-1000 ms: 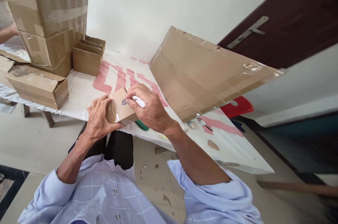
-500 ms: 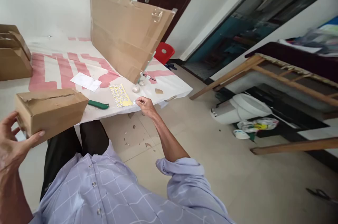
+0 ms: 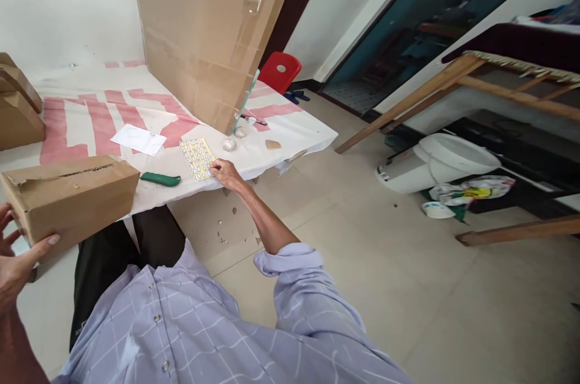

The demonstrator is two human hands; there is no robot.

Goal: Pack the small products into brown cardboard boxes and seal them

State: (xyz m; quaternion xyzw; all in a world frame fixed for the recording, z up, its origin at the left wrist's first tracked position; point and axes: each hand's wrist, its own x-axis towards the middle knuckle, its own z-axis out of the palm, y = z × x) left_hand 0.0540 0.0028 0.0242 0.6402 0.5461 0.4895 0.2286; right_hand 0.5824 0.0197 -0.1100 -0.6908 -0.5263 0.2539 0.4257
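My left hand is closed around the left end of a cardboard box, thumb on its front side and fingers at its end. The box lies at the table's front edge, its top seam torn. Over the lower right corner of a yellow sheet with rows of small white labels, my right hand is pinched. Whatever its fingertips hold is too small to make out. Between box and sheet rests a green-handled cutter. Two rolls of clear tape lie behind my right hand.
A large cardboard panel stands upright on the table. White paper lies in front of it, and more boxes stand at the left. Beyond the table are a red chair, a white bucket and a wooden-legged table.
My right hand has moved left, from beside the yellow sheet onto its lower right corner. My left hand stays on the box. The whole view has shifted somewhat.
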